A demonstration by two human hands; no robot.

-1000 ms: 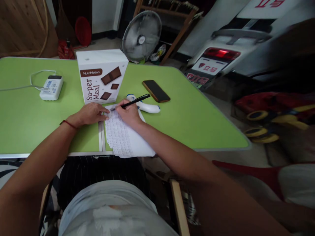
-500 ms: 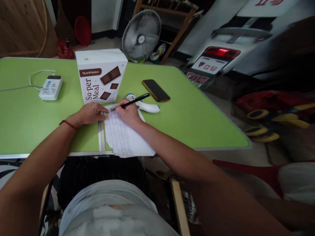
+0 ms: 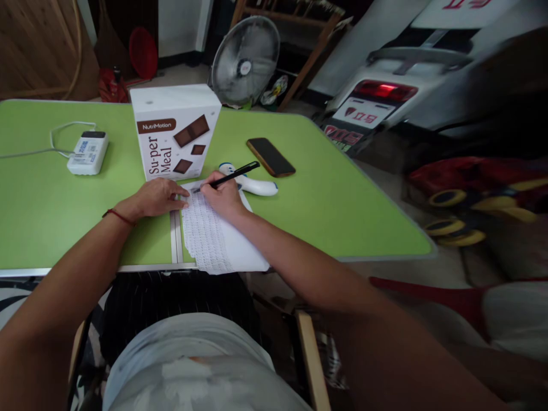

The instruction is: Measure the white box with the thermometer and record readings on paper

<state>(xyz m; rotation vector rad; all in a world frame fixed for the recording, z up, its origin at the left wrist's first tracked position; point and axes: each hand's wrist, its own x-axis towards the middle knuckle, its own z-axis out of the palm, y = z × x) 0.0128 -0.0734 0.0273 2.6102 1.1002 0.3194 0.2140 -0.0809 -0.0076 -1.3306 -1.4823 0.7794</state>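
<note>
A white sheet of paper (image 3: 214, 240) with dense printed rows lies on the green table (image 3: 321, 211), its near edge over the table's front rim. My right hand (image 3: 222, 197) grips a black pen (image 3: 233, 175) with the tip on the paper's top left part. My left hand (image 3: 154, 197) rests flat at the paper's upper left corner, fingers pressing on it; a red string circles that wrist. A white NutriMotion Su-per Meal box (image 3: 173, 131) stands upright just behind both hands.
A white thermometer-like device (image 3: 254, 185) lies right of my right hand, a dark phone (image 3: 270, 157) beyond it. A white adapter with cable (image 3: 88, 152) sits at the left. Past the table are a floor fan (image 3: 245, 60) and a scooter's rear (image 3: 385, 97).
</note>
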